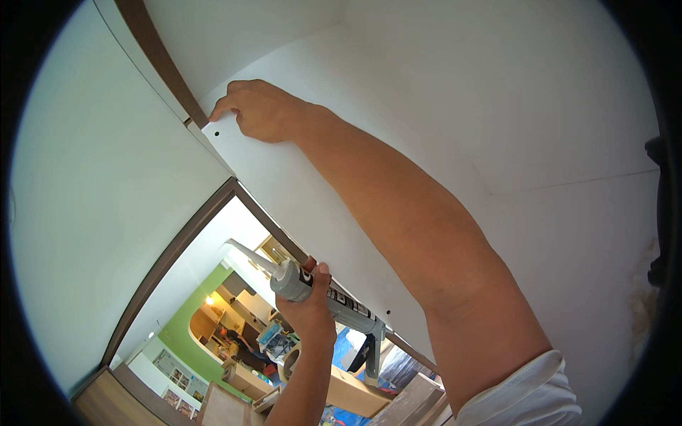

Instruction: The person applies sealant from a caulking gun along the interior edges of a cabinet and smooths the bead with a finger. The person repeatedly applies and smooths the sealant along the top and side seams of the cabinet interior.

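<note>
tilted caulking gun (348, 307), white panel (302, 177)

the gun carries a grey cartridge (290, 282) with dark markings; its pale tapered nozzle (252, 256) points upper left, black trigger (361, 356) toward lower right. the smooth panel slants beside it, small dark holes (217, 133) near its edge.

Creased white short sleeve (522, 394), bare forearms (383, 184)

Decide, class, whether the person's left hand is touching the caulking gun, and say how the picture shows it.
Touching: the head view plainly shows the left hand wrapped round the caulking gun, its thumb lying against the barrel.
</note>
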A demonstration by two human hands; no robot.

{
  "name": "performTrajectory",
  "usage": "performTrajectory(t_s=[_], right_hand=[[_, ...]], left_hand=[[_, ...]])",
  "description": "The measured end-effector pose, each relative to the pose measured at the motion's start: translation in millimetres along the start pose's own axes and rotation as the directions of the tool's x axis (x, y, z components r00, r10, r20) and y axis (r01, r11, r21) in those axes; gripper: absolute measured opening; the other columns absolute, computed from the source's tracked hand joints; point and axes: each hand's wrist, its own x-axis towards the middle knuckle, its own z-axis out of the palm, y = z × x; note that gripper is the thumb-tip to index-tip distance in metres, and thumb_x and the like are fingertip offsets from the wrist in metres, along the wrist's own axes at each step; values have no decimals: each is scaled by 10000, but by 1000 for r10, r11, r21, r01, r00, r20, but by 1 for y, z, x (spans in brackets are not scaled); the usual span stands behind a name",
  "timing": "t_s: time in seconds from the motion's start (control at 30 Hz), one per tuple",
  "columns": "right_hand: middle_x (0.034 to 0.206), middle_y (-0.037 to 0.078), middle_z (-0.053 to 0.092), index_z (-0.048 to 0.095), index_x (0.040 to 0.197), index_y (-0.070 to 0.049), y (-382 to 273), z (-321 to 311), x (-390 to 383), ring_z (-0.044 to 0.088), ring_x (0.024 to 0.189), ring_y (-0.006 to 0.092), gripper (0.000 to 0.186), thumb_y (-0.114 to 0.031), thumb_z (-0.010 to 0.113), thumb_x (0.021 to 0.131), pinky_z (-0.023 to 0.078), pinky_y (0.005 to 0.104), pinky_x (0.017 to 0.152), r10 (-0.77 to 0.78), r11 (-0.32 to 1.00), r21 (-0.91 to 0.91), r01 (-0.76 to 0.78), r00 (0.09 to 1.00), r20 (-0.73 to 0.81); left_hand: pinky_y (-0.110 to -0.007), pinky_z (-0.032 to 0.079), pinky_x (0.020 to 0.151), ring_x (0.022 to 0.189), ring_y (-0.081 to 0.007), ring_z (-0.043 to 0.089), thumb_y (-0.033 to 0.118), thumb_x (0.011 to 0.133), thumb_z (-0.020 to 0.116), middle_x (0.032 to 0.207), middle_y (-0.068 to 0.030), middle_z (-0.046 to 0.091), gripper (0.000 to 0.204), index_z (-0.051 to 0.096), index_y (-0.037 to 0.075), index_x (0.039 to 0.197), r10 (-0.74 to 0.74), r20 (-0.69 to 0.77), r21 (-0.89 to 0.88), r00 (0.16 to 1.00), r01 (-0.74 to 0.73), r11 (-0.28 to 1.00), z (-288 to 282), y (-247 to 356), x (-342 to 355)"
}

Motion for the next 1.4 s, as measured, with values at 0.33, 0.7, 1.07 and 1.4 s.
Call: performTrajectory(t_s=[0.33, 0.7, 1.07, 1.4], right_hand=[[952, 2, 615, 716, 1045, -60, 16, 1, -17, 548, 848, 121, 257, 34, 565, 860, 477, 289, 778, 222, 831, 534, -154, 973, -66], [1011, 52, 610, 600, 1304, -98, -130, -42, -103, 617, 889, 174, 482, -138, 565, 824, 477, 340, 887, 529, 777, -157, -610, 495, 689], [827, 191, 712, 740, 795, 8, -308, -243, -180, 683, 830, 357, 277, -262, 728, 858, 533, 484, 704, 961, 31, -970, 243, -273, -38], [847, 194, 693, 703, 799, 16, -294, -251, -269, 661, 781, 351, 65, -32, 745, 804, 528, 420, 728, 960, 249, -954, -167, 176, 219]], left_hand=[[-303, 557, 809, 894, -157, 677, 104, 882, 813, 1019, -108, 711, 355, 607, -44, 1129, 87, -27, 0, 996, -87, 996, -1, -2, 1], [-296, 538, 740, 757, -117, 644, 187, 799, 874, 859, -26, 718, 292, 694, 48, 983, -72, 104, 31, 992, 70, 997, -64, 15, 4], [-296, 493, 766, 854, -134, 577, 149, 881, 772, 1014, -38, 621, 422, 567, 37, 1232, -480, 72, -133, 875, 485, 865, -323, -3, -224], [-338, 567, 775, 863, -164, 665, 79, 778, 844, 932, -36, 661, 413, 624, 54, 1127, -718, 47, -96, 695, 719, 689, -358, -6, -310]])
